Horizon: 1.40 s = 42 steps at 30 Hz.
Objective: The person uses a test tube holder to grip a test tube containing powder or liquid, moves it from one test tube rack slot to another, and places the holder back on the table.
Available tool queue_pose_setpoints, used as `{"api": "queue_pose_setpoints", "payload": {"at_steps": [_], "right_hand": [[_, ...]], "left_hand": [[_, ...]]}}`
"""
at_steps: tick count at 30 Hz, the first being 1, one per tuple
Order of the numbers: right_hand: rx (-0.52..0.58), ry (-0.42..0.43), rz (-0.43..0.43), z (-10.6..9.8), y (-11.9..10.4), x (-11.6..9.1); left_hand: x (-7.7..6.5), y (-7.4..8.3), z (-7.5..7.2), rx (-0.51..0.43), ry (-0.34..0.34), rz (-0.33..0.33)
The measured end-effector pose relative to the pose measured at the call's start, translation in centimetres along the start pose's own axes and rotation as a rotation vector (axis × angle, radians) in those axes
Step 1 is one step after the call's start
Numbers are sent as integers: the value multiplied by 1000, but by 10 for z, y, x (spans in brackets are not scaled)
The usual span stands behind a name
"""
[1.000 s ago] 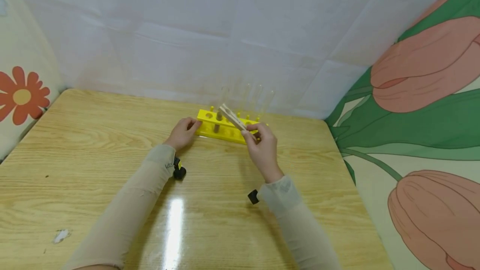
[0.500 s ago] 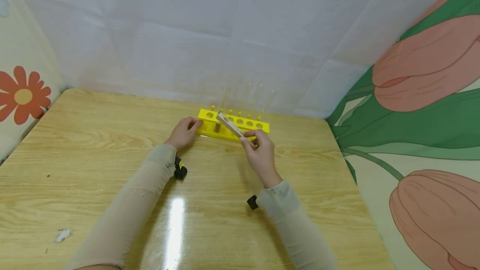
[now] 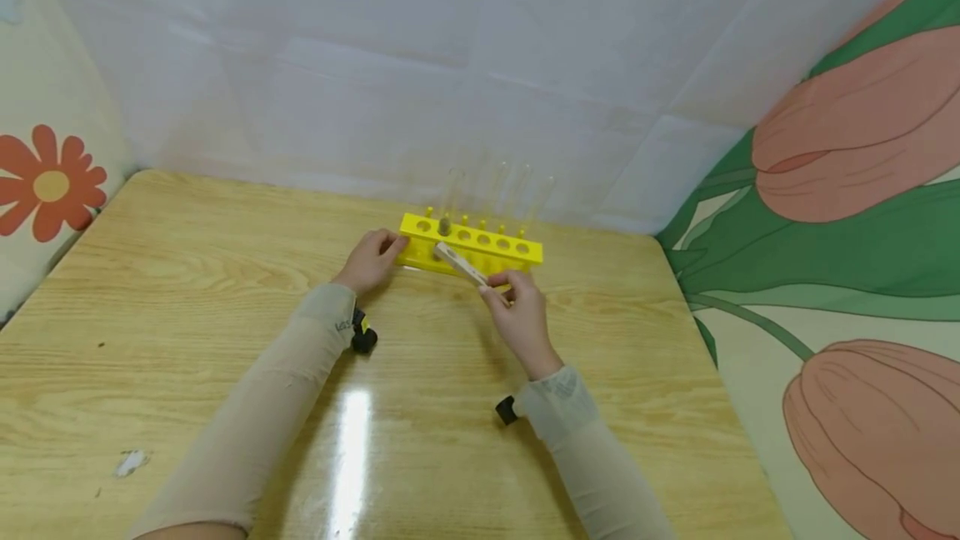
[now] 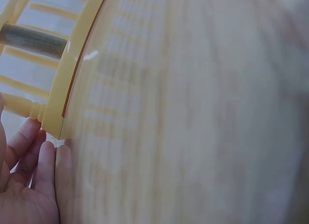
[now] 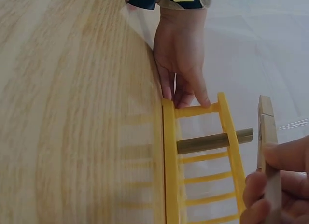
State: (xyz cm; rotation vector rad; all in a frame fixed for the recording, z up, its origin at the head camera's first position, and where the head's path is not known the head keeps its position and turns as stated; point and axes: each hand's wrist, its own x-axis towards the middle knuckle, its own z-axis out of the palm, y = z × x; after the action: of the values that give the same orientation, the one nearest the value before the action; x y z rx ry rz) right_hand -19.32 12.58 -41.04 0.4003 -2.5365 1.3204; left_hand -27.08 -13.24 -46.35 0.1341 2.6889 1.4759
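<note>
A yellow test tube rack [image 3: 472,238] stands on the table; in its second hole from the left is a glass test tube [image 3: 452,190] with dark grey-brown contents [image 5: 203,143]. My left hand [image 3: 367,263] grips the rack's left end, thumb at the upper bar and fingers by the end post [image 5: 195,111]. Between thumb and fingers, my right hand [image 3: 520,315] pinches a wooden test tube holder [image 3: 459,262]. Its jaw end points up and left, overlapping the rack's front in the head view. In the right wrist view the holder [image 5: 268,132] is apart from the dark tube.
Faint upright glass tubes [image 3: 517,190] show behind the rack's right half. A white cloth [image 3: 360,90] hangs behind the table [image 3: 225,290], and a floral sheet [image 3: 862,290] borders its right side. A black wrist camera [image 3: 507,411] sits below the right hand.
My right hand has lowered the test tube holder slightly toward me; its jaw end went from beside the tube above the rack to the rack's front. My left hand has stayed at the rack.
</note>
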Motion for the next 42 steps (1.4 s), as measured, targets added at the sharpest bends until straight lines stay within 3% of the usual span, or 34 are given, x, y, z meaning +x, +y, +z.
{"api": "queue_pose_setpoints", "payload": {"at_steps": [7, 22, 42], "right_hand": [[31, -91, 104, 2, 7, -3], [-18, -110, 111, 10, 19, -3], [-85, -179, 200, 14, 32, -3]], "left_hand": [[1, -1, 1, -8, -3, 6], [1, -3, 2, 9, 12, 26], [1, -1, 2, -2, -1, 8]]}}
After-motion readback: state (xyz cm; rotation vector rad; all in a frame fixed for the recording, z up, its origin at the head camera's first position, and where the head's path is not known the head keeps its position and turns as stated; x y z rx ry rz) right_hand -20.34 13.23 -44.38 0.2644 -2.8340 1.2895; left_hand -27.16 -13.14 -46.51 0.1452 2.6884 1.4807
